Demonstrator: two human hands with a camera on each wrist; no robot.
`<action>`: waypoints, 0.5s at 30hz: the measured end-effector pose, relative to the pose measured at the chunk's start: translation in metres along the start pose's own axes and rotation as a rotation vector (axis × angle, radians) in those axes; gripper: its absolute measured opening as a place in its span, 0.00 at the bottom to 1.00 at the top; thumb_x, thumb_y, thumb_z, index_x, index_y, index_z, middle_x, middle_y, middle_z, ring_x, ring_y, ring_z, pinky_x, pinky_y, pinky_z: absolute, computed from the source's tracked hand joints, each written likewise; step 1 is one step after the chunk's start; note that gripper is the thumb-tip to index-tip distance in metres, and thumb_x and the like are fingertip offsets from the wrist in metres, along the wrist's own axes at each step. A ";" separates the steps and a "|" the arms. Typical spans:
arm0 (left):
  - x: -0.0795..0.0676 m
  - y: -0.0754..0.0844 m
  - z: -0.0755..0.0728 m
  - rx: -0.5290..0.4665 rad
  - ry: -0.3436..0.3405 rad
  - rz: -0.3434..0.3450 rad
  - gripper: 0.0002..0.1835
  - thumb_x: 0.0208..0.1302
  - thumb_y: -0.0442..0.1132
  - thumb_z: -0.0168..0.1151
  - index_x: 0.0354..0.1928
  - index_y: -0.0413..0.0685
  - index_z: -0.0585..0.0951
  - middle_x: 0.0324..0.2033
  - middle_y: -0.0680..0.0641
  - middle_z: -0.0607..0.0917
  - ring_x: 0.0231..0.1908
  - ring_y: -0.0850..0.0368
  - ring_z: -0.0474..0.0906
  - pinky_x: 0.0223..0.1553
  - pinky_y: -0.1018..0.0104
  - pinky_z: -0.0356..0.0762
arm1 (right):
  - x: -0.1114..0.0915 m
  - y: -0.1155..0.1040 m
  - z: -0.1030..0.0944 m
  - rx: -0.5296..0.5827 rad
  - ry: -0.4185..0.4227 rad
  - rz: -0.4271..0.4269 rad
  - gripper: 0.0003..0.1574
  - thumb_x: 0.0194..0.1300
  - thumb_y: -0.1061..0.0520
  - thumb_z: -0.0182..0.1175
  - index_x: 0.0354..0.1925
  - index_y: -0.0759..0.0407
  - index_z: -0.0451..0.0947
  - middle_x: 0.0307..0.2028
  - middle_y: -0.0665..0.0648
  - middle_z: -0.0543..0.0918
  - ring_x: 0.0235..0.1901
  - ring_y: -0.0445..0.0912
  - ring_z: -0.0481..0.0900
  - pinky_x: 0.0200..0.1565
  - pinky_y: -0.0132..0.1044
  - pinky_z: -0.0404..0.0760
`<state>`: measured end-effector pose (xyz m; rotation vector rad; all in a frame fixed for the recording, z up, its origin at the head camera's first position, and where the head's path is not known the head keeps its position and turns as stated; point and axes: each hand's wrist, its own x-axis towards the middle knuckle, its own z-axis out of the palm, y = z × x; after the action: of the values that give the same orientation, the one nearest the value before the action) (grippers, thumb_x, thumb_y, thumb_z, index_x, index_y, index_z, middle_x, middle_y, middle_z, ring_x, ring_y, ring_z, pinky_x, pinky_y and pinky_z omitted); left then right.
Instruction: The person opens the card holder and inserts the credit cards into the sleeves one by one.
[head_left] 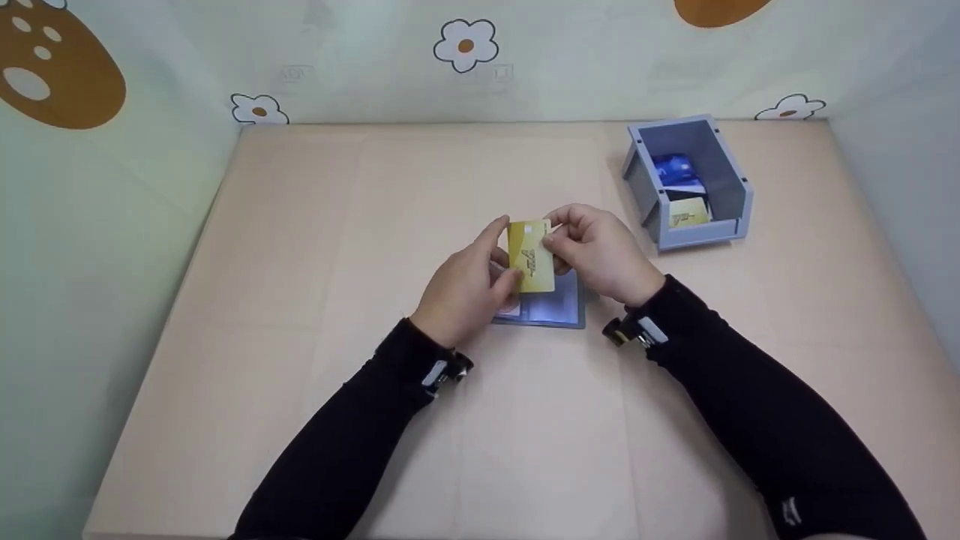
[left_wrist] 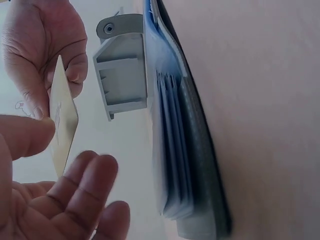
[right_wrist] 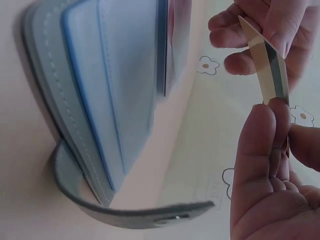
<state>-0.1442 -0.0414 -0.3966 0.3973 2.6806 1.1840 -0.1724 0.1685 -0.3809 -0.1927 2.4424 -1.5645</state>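
Observation:
A gold bank card (head_left: 531, 259) with a chip is held up between both hands, above an open card holder (head_left: 556, 306). My left hand (head_left: 470, 281) grips its left side, thumb on the lower part and index finger at the top corner. At the right edge, my right hand (head_left: 600, 251) pinches the card between thumb and fingers. A dark stripe runs along the card's back (right_wrist: 272, 70) in the right wrist view. Several clear sleeves (left_wrist: 172, 150) fan out from the holder in the left wrist view, and a snap strap (right_wrist: 135, 218) sticks out from its cover.
A grey plastic bin (head_left: 701, 232) stands at the back right of the table (head_left: 360, 247). In it lie blue cards (head_left: 675, 170) and another gold card (head_left: 688, 212). Walls with a flower print (head_left: 465, 46) enclose the table at the back and sides.

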 end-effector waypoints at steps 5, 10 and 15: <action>0.000 0.002 0.001 -0.006 0.010 -0.008 0.39 0.75 0.41 0.65 0.82 0.52 0.60 0.42 0.54 0.86 0.41 0.62 0.84 0.44 0.65 0.83 | 0.000 0.003 0.002 0.007 -0.006 -0.007 0.12 0.76 0.64 0.59 0.55 0.67 0.80 0.28 0.51 0.83 0.26 0.40 0.81 0.33 0.30 0.85; 0.000 0.003 0.001 -0.025 0.012 -0.022 0.38 0.75 0.39 0.65 0.81 0.53 0.62 0.42 0.54 0.86 0.40 0.61 0.84 0.43 0.65 0.83 | -0.001 0.005 0.002 0.008 -0.006 -0.014 0.12 0.75 0.64 0.60 0.54 0.66 0.80 0.27 0.51 0.83 0.25 0.39 0.81 0.34 0.34 0.86; 0.000 0.002 0.001 -0.088 0.009 -0.032 0.36 0.75 0.37 0.64 0.80 0.53 0.63 0.43 0.52 0.85 0.41 0.61 0.86 0.42 0.66 0.85 | -0.001 0.007 0.001 0.005 -0.007 -0.004 0.13 0.75 0.64 0.60 0.54 0.64 0.80 0.27 0.50 0.84 0.25 0.40 0.82 0.35 0.39 0.88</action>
<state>-0.1438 -0.0391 -0.3957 0.3349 2.6206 1.2911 -0.1709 0.1703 -0.3874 -0.2018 2.4343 -1.5681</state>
